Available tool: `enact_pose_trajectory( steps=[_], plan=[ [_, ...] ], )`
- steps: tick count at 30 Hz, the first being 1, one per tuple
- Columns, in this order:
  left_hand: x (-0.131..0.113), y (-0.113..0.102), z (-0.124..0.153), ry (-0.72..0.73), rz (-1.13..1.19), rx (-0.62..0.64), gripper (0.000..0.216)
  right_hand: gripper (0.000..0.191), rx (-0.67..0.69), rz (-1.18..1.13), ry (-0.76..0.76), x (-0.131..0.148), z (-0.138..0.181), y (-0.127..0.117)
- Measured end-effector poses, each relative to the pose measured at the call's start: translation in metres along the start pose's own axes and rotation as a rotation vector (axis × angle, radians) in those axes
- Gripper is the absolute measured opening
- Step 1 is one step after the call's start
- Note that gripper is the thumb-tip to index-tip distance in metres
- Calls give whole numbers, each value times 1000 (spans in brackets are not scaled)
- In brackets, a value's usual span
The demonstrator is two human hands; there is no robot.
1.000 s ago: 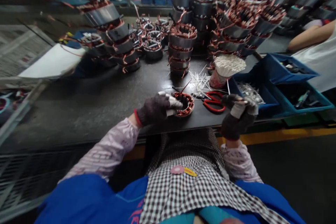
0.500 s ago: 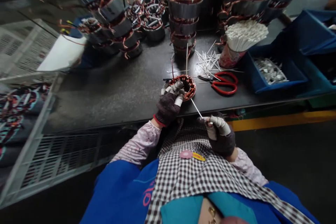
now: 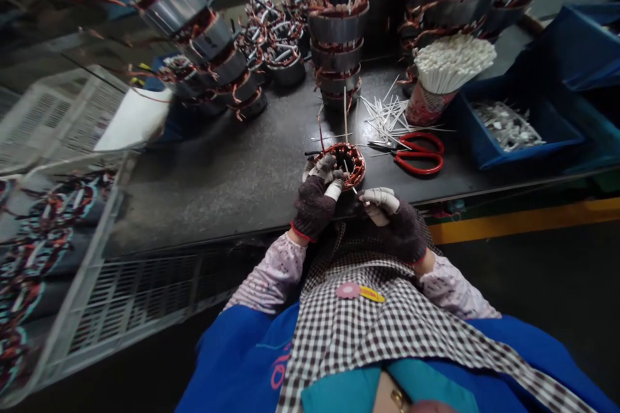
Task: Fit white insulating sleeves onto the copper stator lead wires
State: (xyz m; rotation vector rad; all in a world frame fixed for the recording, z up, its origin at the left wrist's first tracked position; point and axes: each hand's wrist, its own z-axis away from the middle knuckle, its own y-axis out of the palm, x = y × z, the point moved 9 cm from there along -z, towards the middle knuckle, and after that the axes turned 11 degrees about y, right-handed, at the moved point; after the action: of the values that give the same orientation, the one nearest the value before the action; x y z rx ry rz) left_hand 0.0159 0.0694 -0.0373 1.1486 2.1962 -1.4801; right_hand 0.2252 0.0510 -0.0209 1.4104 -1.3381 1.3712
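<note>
A wound copper motor stator (image 3: 358,168) sits near the front edge of the dark bench. My left hand (image 3: 314,199), in a dark glove with taped fingertips, grips the stator's left side with its fingers over the rim. Just right of it, my right hand (image 3: 394,218), gloved and taped alike, pinches a thin white stick (image 3: 355,191) at the stator's near side. Part of a white stick also shows inside the ring. Another pale stick (image 3: 345,113) stands up at the far rim. Red-handled scissors (image 3: 420,153) lie to the right.
Loose white sticks (image 3: 387,115) lie beside a cup (image 3: 424,105) packed with more. Stacked stators (image 3: 336,55) line the back. Blue bins (image 3: 520,153) stand at the right. A plastic crate (image 3: 62,329) holding wound parts is at the left.
My right hand has moved up and left, close to the stator. Much less of the white stick shows between hand and ring. My left hand keeps its hold.
</note>
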Motion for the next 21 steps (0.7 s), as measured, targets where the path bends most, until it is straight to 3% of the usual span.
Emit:
enact_pose_trajectory(
  steps=[3,7,12,18,21],
  plan=[
    [-1,-7,5,-29,16,-78,40,23,26,-132,183,-3,-11,0],
    [-9,-9,3,43,-52,-59,24,37,27,-220,349,-6,-19,3],
    [-9,-8,1,45,-54,-64,20,33,19,-168,341,-1,-26,4],
    [-11,-6,-1,42,-28,-44,20,38,36,-115,361,-14,-42,14],
    [-14,-5,-2,48,-24,-14,21,35,14,27,318,-4,-37,7]
  ],
)
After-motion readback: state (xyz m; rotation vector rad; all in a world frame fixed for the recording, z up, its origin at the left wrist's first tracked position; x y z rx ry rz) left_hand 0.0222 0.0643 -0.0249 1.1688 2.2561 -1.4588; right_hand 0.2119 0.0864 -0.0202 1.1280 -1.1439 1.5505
